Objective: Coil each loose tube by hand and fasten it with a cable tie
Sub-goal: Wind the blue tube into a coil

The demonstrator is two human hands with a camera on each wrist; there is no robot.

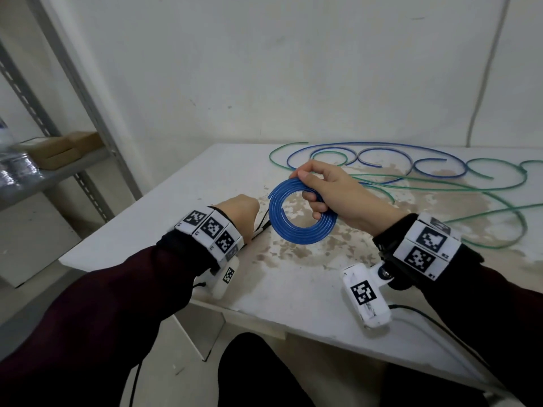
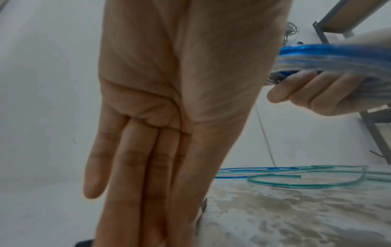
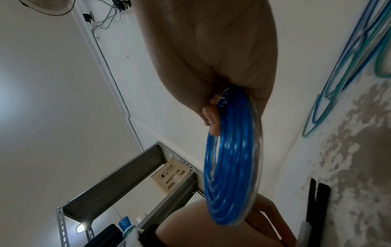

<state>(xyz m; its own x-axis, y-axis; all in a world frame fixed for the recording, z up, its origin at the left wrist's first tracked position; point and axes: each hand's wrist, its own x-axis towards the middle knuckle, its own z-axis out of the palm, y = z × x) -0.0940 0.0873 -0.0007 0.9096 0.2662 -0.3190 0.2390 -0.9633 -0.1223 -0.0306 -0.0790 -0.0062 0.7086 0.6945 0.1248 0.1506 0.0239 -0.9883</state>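
My right hand (image 1: pixel 323 186) grips a blue tube wound into a flat coil (image 1: pixel 302 214) and holds it above the stained white table (image 1: pixel 293 289); thumb on top, fingers curled through the ring. The coil (image 3: pixel 232 158) hangs edge-on in the right wrist view. Left of it my left hand (image 1: pixel 239 211) points down with its fingers (image 2: pixel 135 158) straight and together, holding nothing, beside thin black cable ties (image 1: pixel 264 224) that lie on the table (image 3: pixel 319 205). Whether the fingertips touch the ties is hidden. Loose blue tube (image 1: pixel 382 145) and green tube (image 1: pixel 440 186) sprawl at the back right.
A grey metal shelf rack (image 1: pixel 97 121) stands left of the table, with cardboard boxes (image 1: pixel 61 148) on it. The wall (image 1: pixel 293 69) runs close behind the table. The table's left edge (image 1: pixel 132 201) lies just beyond my left hand.
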